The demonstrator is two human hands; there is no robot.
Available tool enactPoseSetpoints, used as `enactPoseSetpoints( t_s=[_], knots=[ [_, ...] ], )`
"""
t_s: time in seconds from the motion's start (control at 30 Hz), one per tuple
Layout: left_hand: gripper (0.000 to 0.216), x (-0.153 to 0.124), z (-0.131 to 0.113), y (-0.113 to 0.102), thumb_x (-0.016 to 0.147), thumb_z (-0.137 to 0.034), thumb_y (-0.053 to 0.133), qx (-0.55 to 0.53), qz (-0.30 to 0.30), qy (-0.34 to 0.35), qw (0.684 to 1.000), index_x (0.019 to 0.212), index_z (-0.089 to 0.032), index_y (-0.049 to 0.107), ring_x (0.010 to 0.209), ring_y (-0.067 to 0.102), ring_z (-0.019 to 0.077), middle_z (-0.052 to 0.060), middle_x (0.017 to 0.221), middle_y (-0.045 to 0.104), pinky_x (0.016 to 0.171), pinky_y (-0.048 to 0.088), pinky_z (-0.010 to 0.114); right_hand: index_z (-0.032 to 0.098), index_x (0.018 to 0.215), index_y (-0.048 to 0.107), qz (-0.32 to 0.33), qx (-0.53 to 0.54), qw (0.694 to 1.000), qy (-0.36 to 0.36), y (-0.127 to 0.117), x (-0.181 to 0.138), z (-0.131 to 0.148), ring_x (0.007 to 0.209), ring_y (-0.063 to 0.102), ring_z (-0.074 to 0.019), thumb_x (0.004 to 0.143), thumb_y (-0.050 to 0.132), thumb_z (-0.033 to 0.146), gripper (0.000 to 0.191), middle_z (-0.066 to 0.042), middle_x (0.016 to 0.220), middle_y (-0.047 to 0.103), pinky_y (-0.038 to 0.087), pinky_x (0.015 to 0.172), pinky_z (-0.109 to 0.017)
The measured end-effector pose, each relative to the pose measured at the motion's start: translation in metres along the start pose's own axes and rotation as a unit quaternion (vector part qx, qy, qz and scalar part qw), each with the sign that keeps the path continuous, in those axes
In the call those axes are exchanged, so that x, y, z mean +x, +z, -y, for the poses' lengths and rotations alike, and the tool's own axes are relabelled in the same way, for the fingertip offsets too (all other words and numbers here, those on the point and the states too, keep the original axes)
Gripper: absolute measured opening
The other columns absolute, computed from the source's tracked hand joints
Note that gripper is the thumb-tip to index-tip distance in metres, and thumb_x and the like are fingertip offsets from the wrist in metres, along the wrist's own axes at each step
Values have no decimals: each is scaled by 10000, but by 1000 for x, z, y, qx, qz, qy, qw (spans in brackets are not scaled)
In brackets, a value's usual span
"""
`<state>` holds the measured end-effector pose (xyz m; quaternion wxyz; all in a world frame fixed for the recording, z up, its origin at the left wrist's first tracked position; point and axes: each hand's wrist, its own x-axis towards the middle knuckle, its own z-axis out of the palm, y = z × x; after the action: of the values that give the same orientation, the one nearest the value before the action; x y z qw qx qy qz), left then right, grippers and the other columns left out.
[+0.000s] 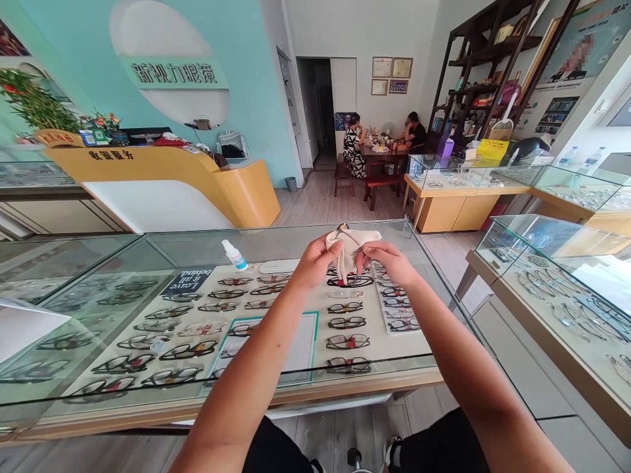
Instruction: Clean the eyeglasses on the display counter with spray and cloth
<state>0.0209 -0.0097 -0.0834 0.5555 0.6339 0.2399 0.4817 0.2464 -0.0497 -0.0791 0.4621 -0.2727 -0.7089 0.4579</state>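
Note:
Above the glass display counter (pixel 296 376), both hands hold a cream-coloured cloth (pixel 363 238). My left hand (pixel 317 257) is closed on the cloth's left side, the thumb pressed on top. My right hand (pixel 390 259) pinches the cloth's right part, with some fingertips below it. A thin dark strip, maybe part of a pair of glasses, crosses the cloth; most of it is hidden. To the left, a small white spray bottle (pixel 234 255) with a blue label stands on the counter. Under the glass lie rows of eyeglasses (pixel 348 341).
A second glass case (pixel 552 282) with frames stands to the right. Further off are a yellow-and-white reception desk (pixel 251 197), a dark wooden shelf (pixel 486 49) and two people seated at a table (pixel 382 151). A white panel (pixel 29 328) juts in at left.

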Motion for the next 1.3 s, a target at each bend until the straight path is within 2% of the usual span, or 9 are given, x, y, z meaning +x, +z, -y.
enactPoseSetpoints(
  t_s=[0.13,0.2,0.27,0.37,0.57,0.73,0.93,1.17,1.3],
  knots=[
    [595,-4,-6,7,799,-602,1016,8,1,17,1000,1114,-174,748,712,686,163,22,875,783,655,532,282,196,868,804,-3,21,1000,6,4,0,-4,849,671,-229,1092,624,545,452,-71,813,804,538,909,-374],
    [574,-5,-7,12,805,-582,1019,-3,12,22,1000,1105,-197,717,658,714,183,7,800,776,664,563,312,200,871,810,-3,24,1000,10,9,1,-7,856,666,-233,1078,645,592,473,-73,830,808,539,904,-376],
    [564,-6,-6,17,810,-607,1013,-11,9,23,1000,1040,-222,672,553,689,190,-18,684,733,602,555,325,207,872,807,-1,24,1000,13,14,2,-10,850,658,-231,1060,670,649,500,-67,840,806,538,886,-373],
    [569,-9,-3,22,838,-669,979,-14,-38,25,999,977,-245,627,444,612,167,-44,602,674,482,472,297,213,866,791,8,28,999,16,20,2,-12,832,662,-225,1052,680,696,530,-60,845,800,537,855,-367],
    [615,-12,-3,25,926,-808,829,1,-99,57,993,835,-244,600,444,533,145,-44,548,559,469,376,304,206,789,804,-6,20,1000,9,28,-1,-10,809,660,-216,1073,646,528,457,-60,807,802,513,850,-361],
    [646,-3,9,15,899,-836,834,-4,-60,40,997,843,-222,641,571,610,162,-11,660,642,546,466,303,200,776,835,-41,3,999,6,19,-3,-10,790,674,-228,1042,644,476,428,-72,764,811,536,857,-378],
    [661,3,20,8,831,-704,969,-37,-1,7,999,1179,-184,755,775,682,168,18,918,769,728,548,292,210,729,832,-56,-14,998,-1,8,-1,-12,782,661,-240,1032,634,476,449,-81,725,805,539,864,-393],
    [584,-3,10,14,826,-579,1006,-48,39,12,998,1190,-208,739,693,714,183,11,870,776,741,598,345,216,732,829,-59,19,998,10,18,0,-15,817,668,-245,1023,650,506,448,-79,761,808,539,879,-389],
    [607,-3,7,19,757,-563,1056,-40,9,20,999,1115,-206,719,599,686,158,-4,824,779,683,596,335,216,732,827,-48,18,998,27,19,-1,-16,818,662,-244,1011,691,593,489,-75,762,806,531,872,-386]
  ],
)
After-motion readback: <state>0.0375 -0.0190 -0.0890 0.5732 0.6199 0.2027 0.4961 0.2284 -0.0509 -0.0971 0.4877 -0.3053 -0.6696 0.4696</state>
